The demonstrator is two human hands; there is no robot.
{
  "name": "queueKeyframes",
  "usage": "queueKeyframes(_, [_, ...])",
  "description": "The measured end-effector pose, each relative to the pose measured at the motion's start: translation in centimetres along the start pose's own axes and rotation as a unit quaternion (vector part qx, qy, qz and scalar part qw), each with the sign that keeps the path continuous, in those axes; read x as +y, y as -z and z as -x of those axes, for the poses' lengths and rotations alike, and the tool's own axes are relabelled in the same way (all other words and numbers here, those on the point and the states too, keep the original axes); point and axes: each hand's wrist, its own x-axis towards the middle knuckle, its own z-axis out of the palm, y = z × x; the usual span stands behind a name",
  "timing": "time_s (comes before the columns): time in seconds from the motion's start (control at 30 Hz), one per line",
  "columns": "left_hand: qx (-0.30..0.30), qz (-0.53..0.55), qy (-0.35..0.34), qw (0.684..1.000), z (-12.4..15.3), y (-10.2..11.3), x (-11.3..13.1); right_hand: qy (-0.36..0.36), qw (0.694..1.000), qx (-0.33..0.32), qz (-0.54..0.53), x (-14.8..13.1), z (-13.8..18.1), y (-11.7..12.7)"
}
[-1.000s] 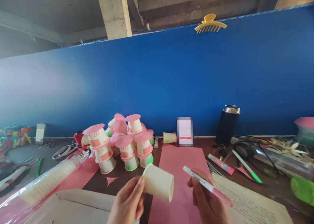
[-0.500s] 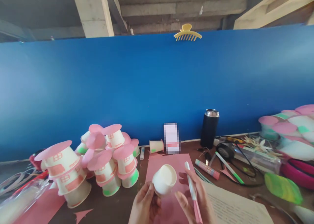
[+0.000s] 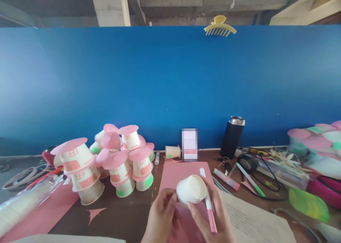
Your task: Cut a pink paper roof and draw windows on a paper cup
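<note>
A plain white paper cup point(image 3: 190, 189) is tilted in front of me, its round end facing right and towards me. My left hand point(image 3: 163, 214) is closed, with thumb and fingertips at the cup's left side. My right hand point(image 3: 213, 213) has its thumb and fingers around the cup's right side. That same hand also holds a white and pink marker point(image 3: 208, 204), slanting between the fingers. Both hands are above a sheet of pink paper point(image 3: 170, 172). Some left fingertips are hidden behind the cup.
Stacked paper-cup houses point(image 3: 85, 161) with pink paper roofs stand at left. A small cup point(image 3: 172, 152) lies behind the pink sheet. To the right are a black flask point(image 3: 232, 138), a glue stick point(image 3: 226, 179), a green marker point(image 3: 250, 179), cables and a printed page point(image 3: 247, 218).
The cup has moved right against my right hand, whose thumb and fingers have closed on it. My left hand has followed to the right. The view has also shifted, and a white edge appears at lower left.
</note>
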Motion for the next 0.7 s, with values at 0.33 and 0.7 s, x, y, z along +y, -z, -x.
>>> queueKeyframes(0.33, [0.103,-0.21,-0.276,0.932,2.4,-0.2,0.7,0.07,0.994,-0.081,0.023,-0.3,1.3,-0.1])
queueKeyframes(0.7, [0.007,-0.27,-0.142,0.952,4.6,4.8,7.4,-0.009,0.998,-0.037,-0.046,-2.3,1.1,0.2])
